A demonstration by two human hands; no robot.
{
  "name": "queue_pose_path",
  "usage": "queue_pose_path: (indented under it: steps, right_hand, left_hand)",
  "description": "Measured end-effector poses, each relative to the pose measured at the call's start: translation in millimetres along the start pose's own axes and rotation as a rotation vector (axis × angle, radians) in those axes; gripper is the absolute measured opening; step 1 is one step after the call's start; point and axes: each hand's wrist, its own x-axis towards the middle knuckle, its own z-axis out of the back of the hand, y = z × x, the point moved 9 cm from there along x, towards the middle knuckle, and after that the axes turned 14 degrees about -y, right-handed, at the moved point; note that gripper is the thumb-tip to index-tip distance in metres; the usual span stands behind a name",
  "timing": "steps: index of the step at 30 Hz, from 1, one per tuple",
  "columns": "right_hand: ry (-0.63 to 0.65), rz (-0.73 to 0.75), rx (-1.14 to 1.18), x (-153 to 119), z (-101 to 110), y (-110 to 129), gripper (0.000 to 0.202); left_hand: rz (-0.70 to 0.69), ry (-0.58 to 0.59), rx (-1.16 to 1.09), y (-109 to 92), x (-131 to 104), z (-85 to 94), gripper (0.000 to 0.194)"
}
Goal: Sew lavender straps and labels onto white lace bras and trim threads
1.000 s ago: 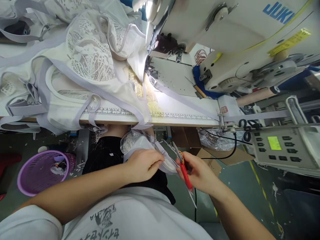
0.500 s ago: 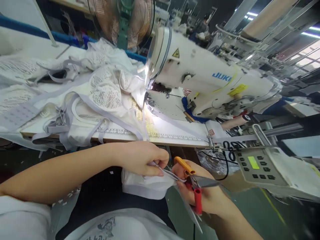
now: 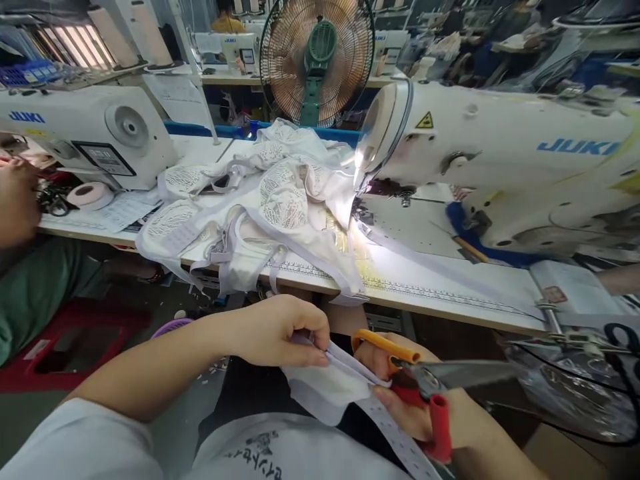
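Over my lap, my left hand (image 3: 285, 330) pinches the lavender-edged rim of a white bra (image 3: 330, 383) between thumb and fingers. My right hand (image 3: 407, 413) grips the same edge further right, closed around it. Scissors (image 3: 429, 381) with one orange and one red handle also sit in my right hand, their blades pointing right, away from the fabric. A lavender band with rows of small marks hangs below that hand. On the table ahead lies a heap of white lace bras (image 3: 285, 200), beside the lit needle area of a sewing machine (image 3: 460, 147).
A tape ruler (image 3: 425, 292) runs along the table's front edge (image 3: 450, 313). A fan (image 3: 320, 60) stands behind. To the left are another sewing machine (image 3: 90, 127), a tape roll (image 3: 90, 195), another person's hand (image 3: 17, 200) and a red stool (image 3: 85, 340).
My view has swung left and levelled, bringing the left machine and the other person into sight. Both hands keep their hold; the bra piece is tilted differently, showing more of the marked band.
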Motion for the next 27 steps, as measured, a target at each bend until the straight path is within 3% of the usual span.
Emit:
queue_pose_path:
  steps: [2,4,9,15,27]
  right_hand:
    - [0.105,-0.038,0.1,-0.9,-3.4,-1.2,0.013]
    - [0.131,-0.054,0.113,3.0,1.7,0.0,0.01]
    - [0.033,-0.098,-0.077,23.4,19.8,10.2,0.02]
    - [-0.038,-0.036,-0.293,35.1,11.4,30.5,0.011]
    - [0.003,-0.112,-0.138,32.1,0.3,4.5,0.013]
  left_hand:
    - [0.011,-0.031,0.03,2.0,3.3,-1.3,0.01]
    - [0.046,-0.043,0.091,1.8,8.3,-0.7,0.007]
    - [0.11,0.009,0.247,-3.3,23.4,-0.1,0.006]
    - [0.173,0.087,0.297,-6.6,33.3,-2.8,0.011]
    - [0.238,0.102,0.337,-4.8,27.9,1.2,0.008]
